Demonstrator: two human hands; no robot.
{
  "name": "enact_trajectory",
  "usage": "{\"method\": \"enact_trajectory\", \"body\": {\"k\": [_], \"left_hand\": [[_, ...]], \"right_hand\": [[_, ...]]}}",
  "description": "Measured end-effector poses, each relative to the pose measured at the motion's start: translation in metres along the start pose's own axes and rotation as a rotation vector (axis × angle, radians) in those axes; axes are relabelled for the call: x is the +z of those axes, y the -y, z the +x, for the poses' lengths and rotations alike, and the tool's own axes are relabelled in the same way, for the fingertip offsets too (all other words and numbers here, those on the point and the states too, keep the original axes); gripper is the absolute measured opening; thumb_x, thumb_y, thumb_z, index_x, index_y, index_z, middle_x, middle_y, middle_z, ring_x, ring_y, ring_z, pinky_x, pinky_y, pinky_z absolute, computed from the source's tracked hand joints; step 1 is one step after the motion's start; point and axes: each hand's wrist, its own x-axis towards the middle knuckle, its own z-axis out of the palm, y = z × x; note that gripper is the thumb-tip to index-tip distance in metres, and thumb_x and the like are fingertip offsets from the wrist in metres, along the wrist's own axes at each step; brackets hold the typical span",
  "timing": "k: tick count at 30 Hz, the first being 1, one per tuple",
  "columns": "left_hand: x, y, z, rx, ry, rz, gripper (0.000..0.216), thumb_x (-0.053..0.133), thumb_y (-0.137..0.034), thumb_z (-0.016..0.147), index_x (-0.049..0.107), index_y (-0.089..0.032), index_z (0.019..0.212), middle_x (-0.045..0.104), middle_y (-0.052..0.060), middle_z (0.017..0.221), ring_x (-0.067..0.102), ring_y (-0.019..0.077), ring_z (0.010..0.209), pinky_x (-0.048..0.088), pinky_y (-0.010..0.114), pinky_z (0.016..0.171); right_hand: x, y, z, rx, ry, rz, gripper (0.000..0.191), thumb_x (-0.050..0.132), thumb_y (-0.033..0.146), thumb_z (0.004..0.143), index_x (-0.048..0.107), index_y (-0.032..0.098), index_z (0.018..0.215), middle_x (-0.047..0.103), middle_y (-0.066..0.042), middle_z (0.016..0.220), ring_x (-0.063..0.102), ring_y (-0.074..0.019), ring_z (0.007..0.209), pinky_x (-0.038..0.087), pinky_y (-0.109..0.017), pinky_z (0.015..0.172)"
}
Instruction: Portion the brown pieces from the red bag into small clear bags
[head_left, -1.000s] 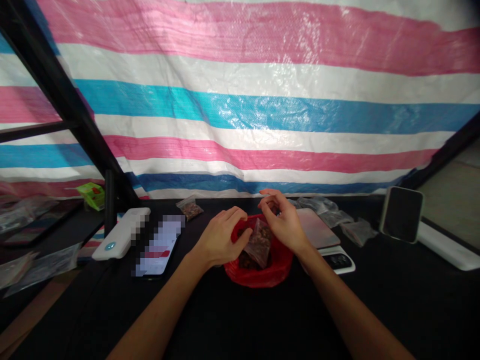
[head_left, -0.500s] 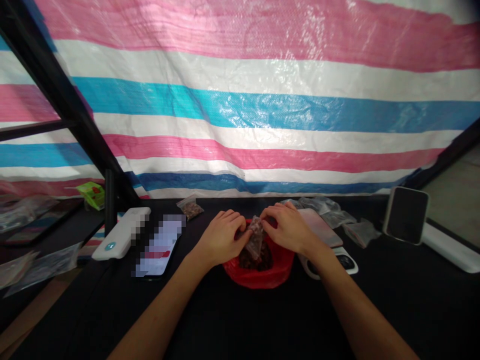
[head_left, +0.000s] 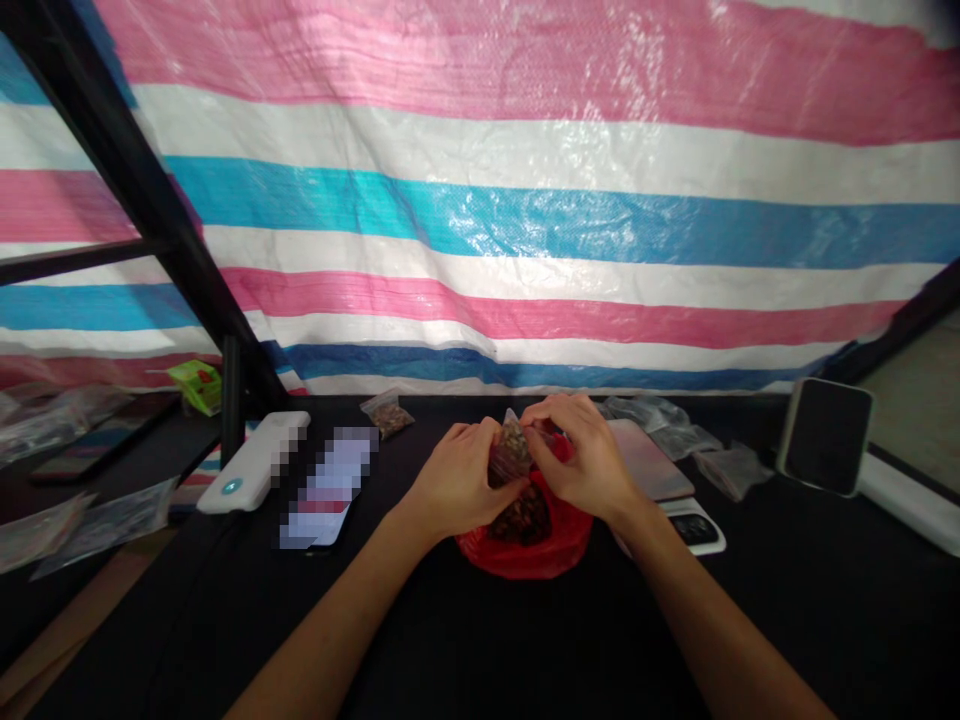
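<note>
A small clear plastic bag (head_left: 511, 452) with brown bits inside is held upright between both hands, over a red plastic bag (head_left: 525, 548) that holds a heap of the same brown bits. My left hand (head_left: 454, 483) grips the small bag's left side with curled fingers. My right hand (head_left: 581, 455) pinches its top edge from the right. Both hands sit at the middle of the black table (head_left: 465, 640).
A digital scale (head_left: 660, 480) stands just right of the red bag, empty clear bags (head_left: 679, 435) behind it. A filled small bag (head_left: 388, 413), a phone (head_left: 326, 485) and a white power bank (head_left: 251, 465) lie to the left. A dark-screened device (head_left: 825, 435) stands far right. A striped tarp (head_left: 525, 200) hangs behind.
My right hand came down from above the red bag and closed on the small bag's top. Both hands then lifted the small bag a little higher.
</note>
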Motion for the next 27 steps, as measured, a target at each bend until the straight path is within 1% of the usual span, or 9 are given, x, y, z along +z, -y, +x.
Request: {"method": "enact_trajectory", "body": {"k": [3, 4, 7, 9, 13, 18, 21, 25, 27], "left_hand": [[0.000, 0.000, -0.002, 0.013, 0.012, -0.093, 0.025, 0.067, -0.030, 0.089, 0.049, -0.022, 0.105, 0.067, 0.004, 0.102, 0.066, 0.0253, 0.096, 0.047, 0.042, 0.095], [0.000, 0.000, -0.002, 0.014, 0.012, -0.134, 0.031, 0.068, -0.029, 0.088, 0.049, -0.022, 0.111, 0.068, 0.006, 0.108, 0.067, 0.0261, 0.100, 0.047, 0.042, 0.097], [-0.003, -0.003, -0.003, 0.007, 0.002, -0.248, 0.070, 0.081, -0.039, 0.080, 0.040, -0.023, 0.135, 0.067, 0.009, 0.129, 0.063, 0.0302, 0.119, 0.046, 0.044, 0.103], [-0.005, -0.005, -0.003, -0.005, 0.025, -0.286, 0.084, 0.084, -0.042, 0.077, 0.036, -0.025, 0.143, 0.068, 0.008, 0.133, 0.063, 0.0307, 0.122, 0.045, 0.044, 0.105], [-0.005, -0.006, -0.002, -0.017, 0.080, -0.297, 0.074, 0.079, -0.036, 0.083, 0.039, -0.026, 0.144, 0.075, 0.004, 0.118, 0.068, 0.0275, 0.112, 0.047, 0.043, 0.101], [-0.006, -0.005, -0.001, -0.030, 0.068, -0.289, 0.067, 0.082, -0.041, 0.081, 0.050, -0.027, 0.138, 0.072, 0.005, 0.127, 0.067, 0.0280, 0.117, 0.048, 0.043, 0.103], [-0.008, -0.006, 0.000, -0.033, 0.059, -0.323, 0.065, 0.082, -0.039, 0.081, 0.052, -0.029, 0.138, 0.072, 0.004, 0.128, 0.067, 0.0272, 0.117, 0.048, 0.042, 0.105], [-0.009, -0.007, 0.002, -0.045, 0.040, -0.399, 0.057, 0.080, -0.033, 0.083, 0.055, -0.030, 0.135, 0.073, 0.002, 0.127, 0.069, 0.0252, 0.115, 0.050, 0.041, 0.104], [-0.008, -0.006, 0.002, -0.051, 0.031, -0.416, 0.058, 0.080, -0.034, 0.083, 0.055, -0.031, 0.135, 0.073, 0.002, 0.128, 0.069, 0.0256, 0.115, 0.050, 0.041, 0.105]], "right_hand": [[0.003, 0.005, -0.002, 0.003, -0.072, 0.037, 0.018, 0.061, 0.011, 0.090, 0.064, 0.024, 0.102, 0.072, -0.001, 0.089, 0.064, -0.0189, 0.078, 0.044, -0.036, 0.079], [0.004, 0.006, -0.002, 0.009, -0.097, 0.051, 0.020, 0.062, 0.011, 0.090, 0.064, 0.024, 0.104, 0.072, 0.000, 0.089, 0.064, -0.0186, 0.077, 0.046, -0.036, 0.079], [0.006, 0.010, -0.003, 0.041, -0.153, 0.103, 0.023, 0.062, 0.012, 0.091, 0.064, 0.025, 0.109, 0.071, 0.000, 0.089, 0.066, -0.0187, 0.080, 0.049, -0.035, 0.079], [0.007, 0.012, -0.003, 0.055, -0.175, 0.135, 0.024, 0.062, 0.012, 0.091, 0.064, 0.026, 0.111, 0.070, 0.000, 0.087, 0.067, -0.0186, 0.081, 0.051, -0.034, 0.080], [0.008, 0.014, -0.004, 0.055, -0.182, 0.165, 0.025, 0.063, 0.011, 0.090, 0.065, 0.026, 0.110, 0.068, 0.001, 0.084, 0.066, -0.0174, 0.078, 0.053, -0.033, 0.078], [0.007, 0.014, -0.007, 0.067, -0.224, 0.205, 0.024, 0.063, 0.012, 0.091, 0.065, 0.025, 0.111, 0.067, 0.001, 0.084, 0.065, -0.0165, 0.076, 0.053, -0.032, 0.077], [0.004, 0.013, -0.008, 0.073, -0.235, 0.210, 0.023, 0.062, 0.013, 0.092, 0.064, 0.025, 0.112, 0.065, 0.001, 0.084, 0.063, -0.0163, 0.076, 0.052, -0.032, 0.077], [0.001, 0.011, -0.008, 0.071, -0.205, 0.204, 0.023, 0.059, 0.016, 0.094, 0.062, 0.025, 0.115, 0.062, 0.001, 0.082, 0.061, -0.0160, 0.073, 0.051, -0.031, 0.072], [0.001, 0.009, -0.007, 0.077, -0.197, 0.201, 0.022, 0.060, 0.017, 0.094, 0.062, 0.025, 0.115, 0.062, 0.002, 0.081, 0.060, -0.0154, 0.070, 0.051, -0.030, 0.070]]}}
